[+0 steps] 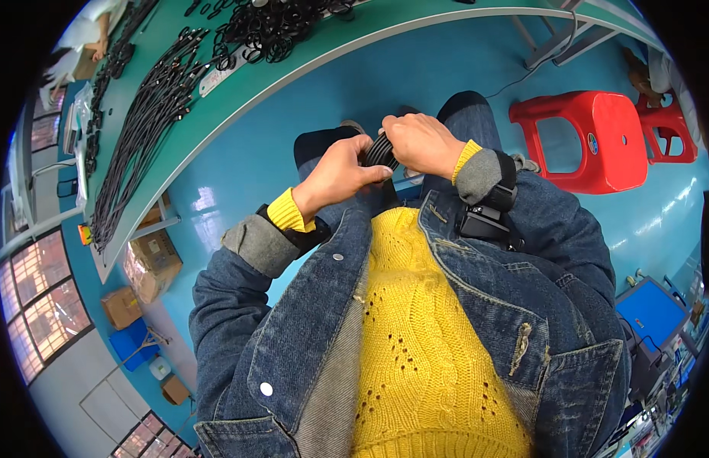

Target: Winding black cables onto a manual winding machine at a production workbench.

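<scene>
A coiled bundle of black cable (380,153) is held above my lap, between my two hands. My left hand (333,172) grips the bundle's left side, with the thumb laid across its lower edge. From the right, my right hand (424,143) closes over the other side, its fingers curled round the coil. Part of the coil is hidden behind the fingers. On the green table ahead lie a long row of straight black cables (152,114) and a heap of small coiled black cables (274,29).
The table's pale curved edge (293,70) runs just beyond my knees. Red plastic stools (618,141) stand on the blue floor to the right. Cardboard boxes (152,263) sit under the table at left. Another person's hand (99,50) shows at the far left.
</scene>
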A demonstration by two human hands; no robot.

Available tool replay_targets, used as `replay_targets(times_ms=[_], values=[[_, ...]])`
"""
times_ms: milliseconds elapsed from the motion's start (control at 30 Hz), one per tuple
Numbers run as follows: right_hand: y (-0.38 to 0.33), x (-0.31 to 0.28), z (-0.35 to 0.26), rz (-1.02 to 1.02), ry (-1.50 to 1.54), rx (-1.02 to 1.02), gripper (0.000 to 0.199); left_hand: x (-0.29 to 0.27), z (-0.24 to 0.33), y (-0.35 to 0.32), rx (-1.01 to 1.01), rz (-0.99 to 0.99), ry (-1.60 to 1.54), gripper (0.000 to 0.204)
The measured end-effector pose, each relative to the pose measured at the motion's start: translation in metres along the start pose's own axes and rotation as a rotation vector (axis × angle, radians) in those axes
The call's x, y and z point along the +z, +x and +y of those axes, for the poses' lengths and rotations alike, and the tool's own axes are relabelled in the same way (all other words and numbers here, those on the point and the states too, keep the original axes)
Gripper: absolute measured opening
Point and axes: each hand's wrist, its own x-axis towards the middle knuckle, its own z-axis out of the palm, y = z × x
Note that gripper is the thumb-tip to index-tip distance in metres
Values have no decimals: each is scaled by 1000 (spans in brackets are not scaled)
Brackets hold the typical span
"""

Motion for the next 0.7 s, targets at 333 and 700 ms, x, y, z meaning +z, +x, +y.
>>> replay_targets(times_ms=[333,700], values=[[1,8,6,-38,199,48,12,-15,-13,7,-143,-289,-647,21],[1,7,9,-74,169,-32,13,-10,-2,-3,-131,-349,-813,30]])
